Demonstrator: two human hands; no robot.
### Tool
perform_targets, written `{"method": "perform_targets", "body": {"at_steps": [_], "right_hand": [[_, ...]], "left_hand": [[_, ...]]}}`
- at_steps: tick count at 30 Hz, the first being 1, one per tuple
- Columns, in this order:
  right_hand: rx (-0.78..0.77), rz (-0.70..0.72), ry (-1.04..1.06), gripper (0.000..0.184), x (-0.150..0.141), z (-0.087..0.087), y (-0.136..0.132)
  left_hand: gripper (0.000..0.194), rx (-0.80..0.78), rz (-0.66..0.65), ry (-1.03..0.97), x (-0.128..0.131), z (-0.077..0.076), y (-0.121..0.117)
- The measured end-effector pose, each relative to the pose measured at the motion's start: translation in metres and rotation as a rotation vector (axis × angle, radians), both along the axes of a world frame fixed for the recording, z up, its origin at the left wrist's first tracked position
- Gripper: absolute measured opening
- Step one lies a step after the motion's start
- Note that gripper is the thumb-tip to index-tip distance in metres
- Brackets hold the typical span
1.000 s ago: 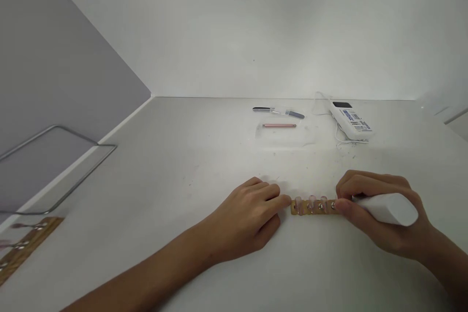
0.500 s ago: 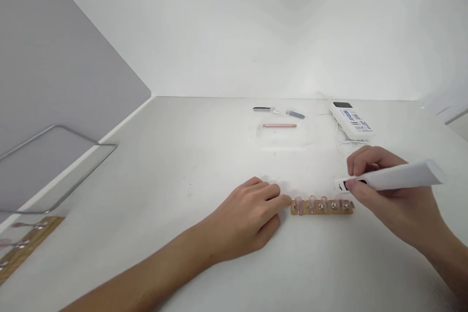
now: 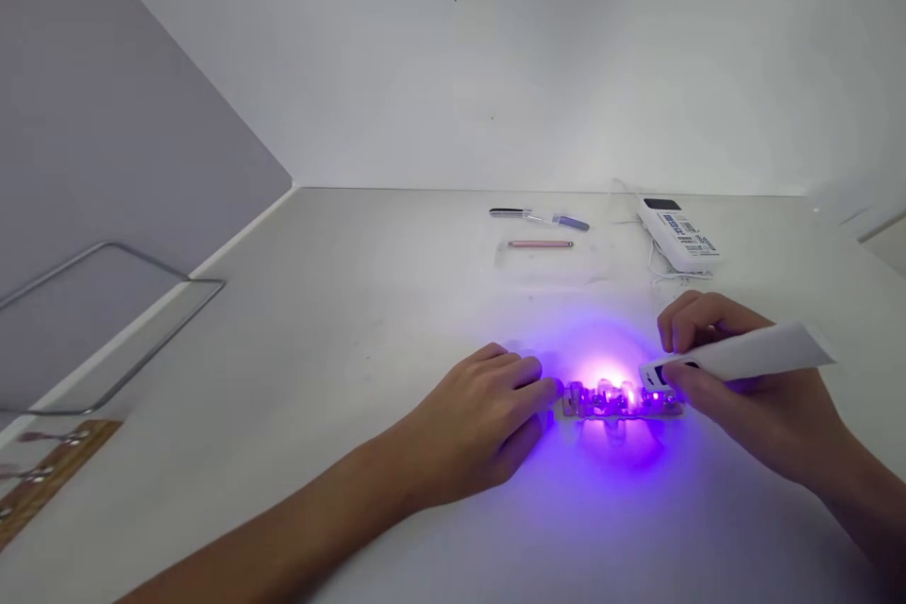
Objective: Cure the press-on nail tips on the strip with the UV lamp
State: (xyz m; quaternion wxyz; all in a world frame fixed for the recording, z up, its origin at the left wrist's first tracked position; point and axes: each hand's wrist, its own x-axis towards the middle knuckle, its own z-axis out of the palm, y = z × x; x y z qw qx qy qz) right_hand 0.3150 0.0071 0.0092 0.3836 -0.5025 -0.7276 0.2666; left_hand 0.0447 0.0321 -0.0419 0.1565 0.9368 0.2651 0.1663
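My right hand (image 3: pixel 750 377) is closed around a white handheld UV nail lamp (image 3: pixel 750 357), its thumb near the dark button area. Violet light pours from the lamp's left end over a narrow wooden nail tip stand (image 3: pixel 665 408). Several clear pinkish nail tips (image 3: pixel 577 396) stand along this strip, washed in purple. My left hand (image 3: pixel 495 415) rests on the table with its fingers curled, and the index fingertip holds the stand's left end. The underside of that hand is hidden.
Behind lie a pink pen-like tool (image 3: pixel 541 244), a black-handled tool (image 3: pixel 507 211) and a blue-grey capped piece (image 3: pixel 570 223). A white device with labels (image 3: pixel 679 236) and a cable sits at back right. At left are a metal wire frame (image 3: pixel 156 349) and another wooden stand (image 3: pixel 63 472).
The lamp has come on, casting violet light on the stand and table. My right hand has moved it slightly left, nearer the nail tips. My left hand has stayed in place.
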Motion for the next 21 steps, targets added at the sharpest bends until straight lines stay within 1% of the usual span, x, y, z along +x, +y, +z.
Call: {"method": "perform_targets", "body": {"at_steps": [4, 8, 14, 21], "right_hand": [[-0.068, 0.046, -0.004, 0.014, -0.002, 0.0005, -0.0006], [-0.116, 0.025, -0.032, 0.015, -0.004, 0.0017, -0.0008], [-0.052, 0.07, -0.016, 0.025, -0.0028, 0.0007, 0.0003], [-0.059, 0.056, -0.017, 0.025, -0.0062, 0.0023, -0.0009]], "left_hand": [[0.028, -0.002, -0.015, -0.001, 0.001, 0.0003, 0.0006], [0.029, -0.014, -0.019, 0.004, -0.0003, 0.0001, 0.0004], [0.033, 0.009, -0.045, 0.035, -0.0017, 0.001, 0.001], [0.036, 0.027, -0.058, 0.054, -0.0008, 0.0039, -0.0012]]}}
